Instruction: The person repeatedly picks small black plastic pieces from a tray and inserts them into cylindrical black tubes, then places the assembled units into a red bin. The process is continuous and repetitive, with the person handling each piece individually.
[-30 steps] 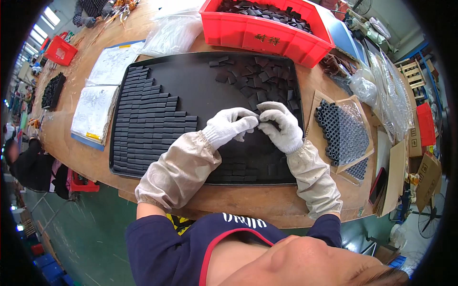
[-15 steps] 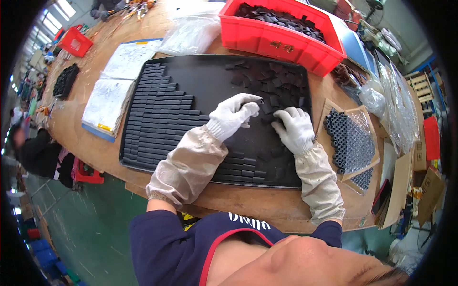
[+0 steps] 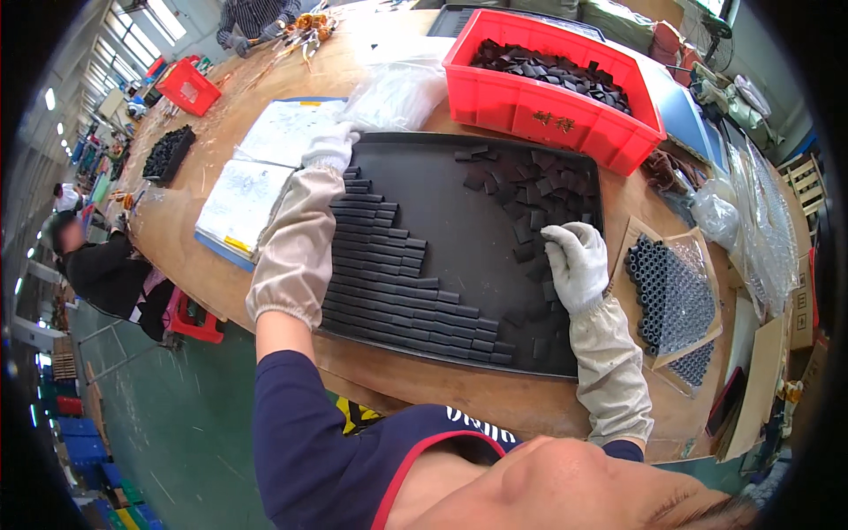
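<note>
A black tray (image 3: 442, 190) lies on the table, its left part filled with stepped rows of short black tube pieces (image 3: 397, 291). Over the tray's far left corner, at the upper end of the rows, my gloved left hand (image 3: 330, 148) has its fingers drawn together; whatever is in them is hidden. Loose black pieces (image 3: 534, 181) are scattered over the tray's right side. Beside them my gloved right hand (image 3: 579, 265) is curled, thumb and forefinger close together. What it pinches, if anything, cannot be made out. My left sleeve covers some of the rows.
Beyond the tray stands a red bin (image 3: 548, 110) of black pieces. Bubble-wrapped grey tubes (image 3: 676, 296) lie on cardboard at right. Papers (image 3: 238, 199) and a plastic bag (image 3: 397, 93) border the tray. A small black box (image 3: 168, 155) and red basket (image 3: 188, 87) sit farther left; other people are at the table.
My left hand has moved from mid-tray, where it pinched a small black piece, to the far left corner. My right hand stays by the loose pieces, fingers more curled. The view has shifted.
</note>
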A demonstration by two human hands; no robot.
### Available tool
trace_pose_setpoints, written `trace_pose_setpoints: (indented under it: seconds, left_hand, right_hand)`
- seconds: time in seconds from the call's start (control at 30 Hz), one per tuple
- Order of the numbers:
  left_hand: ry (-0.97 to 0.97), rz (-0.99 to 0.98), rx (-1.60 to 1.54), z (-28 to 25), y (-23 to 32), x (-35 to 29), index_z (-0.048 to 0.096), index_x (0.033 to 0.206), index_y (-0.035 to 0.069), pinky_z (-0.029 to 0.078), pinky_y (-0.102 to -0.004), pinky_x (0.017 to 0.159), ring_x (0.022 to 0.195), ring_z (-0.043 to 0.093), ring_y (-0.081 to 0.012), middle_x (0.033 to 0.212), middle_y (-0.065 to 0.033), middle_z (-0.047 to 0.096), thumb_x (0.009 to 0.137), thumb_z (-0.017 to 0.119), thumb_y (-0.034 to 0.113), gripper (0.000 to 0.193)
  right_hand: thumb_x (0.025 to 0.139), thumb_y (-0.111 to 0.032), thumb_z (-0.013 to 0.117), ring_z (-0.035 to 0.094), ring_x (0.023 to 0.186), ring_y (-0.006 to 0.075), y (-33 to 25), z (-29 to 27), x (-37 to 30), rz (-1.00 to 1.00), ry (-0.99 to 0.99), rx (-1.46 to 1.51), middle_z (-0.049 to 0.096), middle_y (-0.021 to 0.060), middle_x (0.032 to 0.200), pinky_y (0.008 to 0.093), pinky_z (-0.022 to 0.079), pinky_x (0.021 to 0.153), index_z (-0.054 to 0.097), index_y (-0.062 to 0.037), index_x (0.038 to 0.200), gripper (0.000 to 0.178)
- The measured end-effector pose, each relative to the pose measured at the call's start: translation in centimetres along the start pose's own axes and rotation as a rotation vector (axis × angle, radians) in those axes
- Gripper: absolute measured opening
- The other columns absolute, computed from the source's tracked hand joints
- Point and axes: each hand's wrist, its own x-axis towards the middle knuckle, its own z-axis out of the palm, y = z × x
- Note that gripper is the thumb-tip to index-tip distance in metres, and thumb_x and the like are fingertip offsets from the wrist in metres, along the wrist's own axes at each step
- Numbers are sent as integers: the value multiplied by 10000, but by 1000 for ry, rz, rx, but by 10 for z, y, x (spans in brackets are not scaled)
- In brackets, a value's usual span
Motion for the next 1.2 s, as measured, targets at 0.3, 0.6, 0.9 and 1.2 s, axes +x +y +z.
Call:
trace_pose_setpoints:
  seconds: [0.3,0.6,0.9,1.2]
  left_hand:
    - [-188,-309,-207,56,-69,25,743,912,88,469,-380,689,721,632,-193,803,-32,715,840,682,389,315]
    - [-334,-638,-30,58,-73,48,744,1067,98,487,-421,879,998,661,-289,1046,-126,734,844,669,453,426]
    - [-234,-329,214,37,-79,26,700,1191,168,482,-449,978,1146,617,-354,1242,-158,664,897,630,354,355]
    - [-169,-174,331,11,-52,7,643,1279,230,520,-426,928,1156,614,-263,1216,-86,661,976,586,298,315]
  right_hand:
    - [808,-53,727,628,900,296,3,1,1,37,9,101,647,83,941,392,500,806,715,-122,1016,219]
    - [812,-38,723,638,890,295,5,4,1,54,-9,133,654,97,951,380,509,794,719,-110,1021,221]
    - [817,-48,730,645,893,298,0,9,5,53,-12,201,662,100,940,381,514,788,718,-101,1011,201]
    - [818,-39,730,650,874,292,-1,12,5,45,-10,213,662,102,945,375,516,769,716,-99,1015,206]
